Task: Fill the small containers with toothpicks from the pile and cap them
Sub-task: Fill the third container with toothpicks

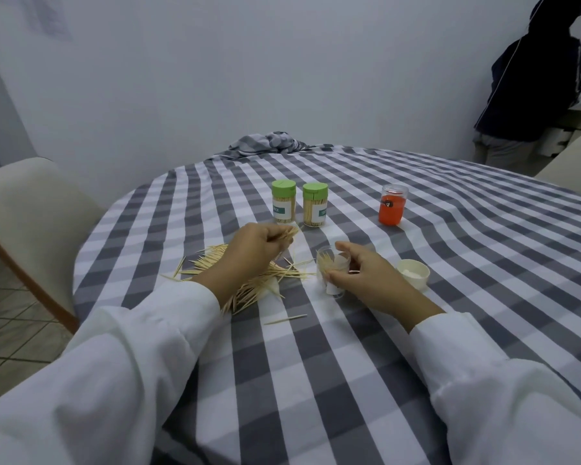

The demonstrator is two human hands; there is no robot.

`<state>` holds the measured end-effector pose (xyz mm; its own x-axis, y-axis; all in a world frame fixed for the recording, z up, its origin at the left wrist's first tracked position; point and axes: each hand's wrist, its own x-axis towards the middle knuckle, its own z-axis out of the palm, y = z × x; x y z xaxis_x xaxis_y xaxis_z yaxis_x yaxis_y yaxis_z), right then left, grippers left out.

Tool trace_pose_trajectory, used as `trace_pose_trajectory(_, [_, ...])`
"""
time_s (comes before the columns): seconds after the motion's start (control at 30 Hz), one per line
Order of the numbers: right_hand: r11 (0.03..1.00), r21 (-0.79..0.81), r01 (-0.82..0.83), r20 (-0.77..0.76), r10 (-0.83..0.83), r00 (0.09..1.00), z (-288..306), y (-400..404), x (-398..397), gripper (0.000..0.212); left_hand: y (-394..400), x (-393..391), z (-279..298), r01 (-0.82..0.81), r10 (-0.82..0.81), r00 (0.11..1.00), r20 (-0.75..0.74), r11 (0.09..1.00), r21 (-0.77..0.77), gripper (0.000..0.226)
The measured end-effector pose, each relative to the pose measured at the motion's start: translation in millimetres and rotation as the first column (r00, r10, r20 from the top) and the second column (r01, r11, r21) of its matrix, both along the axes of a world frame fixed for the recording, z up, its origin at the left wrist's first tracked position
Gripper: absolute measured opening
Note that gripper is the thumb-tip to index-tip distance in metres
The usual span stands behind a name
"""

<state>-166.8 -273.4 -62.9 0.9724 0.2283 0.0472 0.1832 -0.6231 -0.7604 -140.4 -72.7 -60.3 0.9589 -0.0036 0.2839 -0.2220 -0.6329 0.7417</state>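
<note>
seen from the head camera, a round table is covered by a grey and white checked cloth [316,364]. the left hand [249,246] is raised just above the pile of toothpicks [249,280], and a small bunch of toothpicks [287,234] is pinched between its curled fingers and thumb, the tips pointing away toward the far side. the pile is spread on the cloth under and beside that hand, and a single toothpick [285,319] lies apart on the near side.

the right hand [363,273] is wrapped around a clear container [331,271], which is tilted with its mouth toward the left hand; some toothpicks can be seen inside it. just right of that hand a white cap [414,273] rests on the cloth, open side up.

further back, two containers with green caps [299,208] stand upright side by side, both filled with toothpicks. well to their right an orange container [392,205] with a clear top stands alone. white sleeves [141,347] cover both forearms. a pale chair [24,213] stands at the left, and a person in dark clothes [534,82] is seen at the far right.
</note>
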Motion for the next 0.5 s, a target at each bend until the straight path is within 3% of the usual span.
trace_pose_trajectory(0.1, [0.999,0.036,0.004,0.023,-0.005,1.000,-1,8,-5,0.067,-6,-2,8,0.003,-0.002,1.000,0.002,0.930,-0.368,0.029])
trace_pose_trajectory(0.23, [0.999,0.041,0.008,0.052,-0.010,0.999,-1,11,-8,0.068,-15,-1,21,0.016,-0.045,0.999,-0.021,0.696,-0.718,0.030])
trace_pose_trajectory(0.4, [0.999,0.032,0.009,0.062,-0.011,0.998,0,11,-9,0.067,-28,0,29,0.021,-0.161,0.986,-0.051,0.417,-0.909,0.028])
trace_pose_trajectory(0.5, [0.999,0.032,0.011,0.069,-0.013,0.998,-1,11,-9,0.067,-37,-4,27,0.034,-0.216,0.975,-0.042,0.337,-0.941,0.021])
